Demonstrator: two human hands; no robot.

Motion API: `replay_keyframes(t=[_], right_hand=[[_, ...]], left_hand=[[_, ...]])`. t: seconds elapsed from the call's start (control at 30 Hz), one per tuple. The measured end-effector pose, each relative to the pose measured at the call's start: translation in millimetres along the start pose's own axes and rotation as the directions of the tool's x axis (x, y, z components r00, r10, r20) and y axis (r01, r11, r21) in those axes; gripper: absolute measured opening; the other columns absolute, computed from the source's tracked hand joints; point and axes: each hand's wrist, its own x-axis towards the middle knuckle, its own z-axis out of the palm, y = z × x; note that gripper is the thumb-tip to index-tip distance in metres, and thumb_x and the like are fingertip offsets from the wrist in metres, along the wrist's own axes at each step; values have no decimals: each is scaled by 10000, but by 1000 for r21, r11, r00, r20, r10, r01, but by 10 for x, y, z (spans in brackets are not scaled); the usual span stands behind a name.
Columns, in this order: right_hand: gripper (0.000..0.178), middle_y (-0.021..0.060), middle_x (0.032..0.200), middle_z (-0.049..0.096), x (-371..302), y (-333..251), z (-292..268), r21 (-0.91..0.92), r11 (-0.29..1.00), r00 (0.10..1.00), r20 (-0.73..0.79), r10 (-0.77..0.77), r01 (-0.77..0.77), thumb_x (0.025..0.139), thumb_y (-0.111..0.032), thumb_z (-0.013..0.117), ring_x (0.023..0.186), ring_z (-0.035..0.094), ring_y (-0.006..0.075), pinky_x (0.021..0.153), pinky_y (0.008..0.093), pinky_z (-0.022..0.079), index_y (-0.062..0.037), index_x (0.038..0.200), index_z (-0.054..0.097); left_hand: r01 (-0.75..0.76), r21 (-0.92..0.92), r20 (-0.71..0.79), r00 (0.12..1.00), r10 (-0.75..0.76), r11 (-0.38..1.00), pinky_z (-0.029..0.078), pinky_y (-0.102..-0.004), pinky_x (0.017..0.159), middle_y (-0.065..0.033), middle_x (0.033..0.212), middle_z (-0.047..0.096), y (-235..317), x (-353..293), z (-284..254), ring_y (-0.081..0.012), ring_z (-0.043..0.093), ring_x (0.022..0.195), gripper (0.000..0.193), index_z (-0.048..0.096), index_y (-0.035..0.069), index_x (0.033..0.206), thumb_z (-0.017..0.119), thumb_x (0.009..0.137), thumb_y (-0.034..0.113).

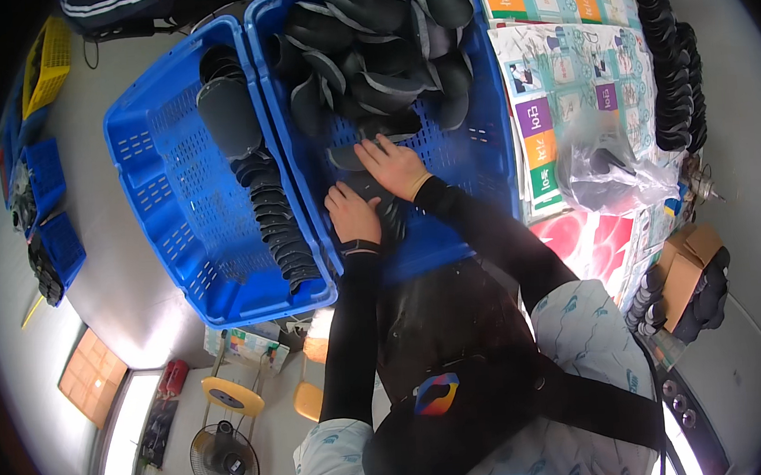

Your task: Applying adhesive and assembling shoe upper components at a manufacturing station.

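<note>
Both my hands reach into the right blue crate (489, 155), which holds a heap of black rubber soles (376, 44). My left hand (352, 215) lies flat on a few dark soles at the crate's near edge. My right hand (393, 168) rests palm down on a sole (348, 158) just beyond it, fingers spread towards the heap. The left blue crate (162, 200) holds a row of soles standing on edge (278, 223) along its right wall, with one larger sole (226, 116) at the far end.
Printed sheets (556, 93) cover the surface to the right, with a clear plastic bag (605, 169) on them and a line of black soles (673, 67) beyond. A cardboard box (686, 260) sits at the right. Small blue baskets (47, 203) and a yellow one (46, 67) lie at the left.
</note>
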Motion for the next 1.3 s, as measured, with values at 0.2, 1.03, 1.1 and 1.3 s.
replay_keyframes(t=[0.2,1.03,1.1,1.3], right_hand=[[447,111,1326,620,-74,-135,91,262,962,984,178,25,-72,837,-153,623,1283,565,348,810,404,608,-46,1271,638],[343,304,1098,687,354,490,517,338,261,416,562,715,-905,875,-180,579,1081,657,448,936,504,518,42,1099,713],[336,308,1094,687,610,216,569,285,336,439,641,630,-898,868,-183,587,1085,653,457,937,499,521,50,1072,717],[328,178,1245,703,668,82,1008,59,404,342,650,679,-913,890,-269,574,1153,666,418,955,477,547,-57,1041,773]], left_hand=[[-24,-241,-97,995,1,970,464,-491,984,-264,1171,552,-65,57,-224,-452,542,1129,444,544,-82,1237,708,891,143],[-126,-319,-194,979,65,939,472,-476,892,-243,1101,479,-92,381,39,-461,528,1028,633,476,-63,1064,880,747,307],[-97,-332,-221,975,23,938,474,-482,902,-243,1116,473,-263,219,-42,-466,529,1041,621,478,-62,1066,883,749,286],[-72,-359,-226,974,-12,930,468,-474,996,-266,1356,459,-127,203,-199,-459,534,1177,742,479,3,1399,851,800,236]])
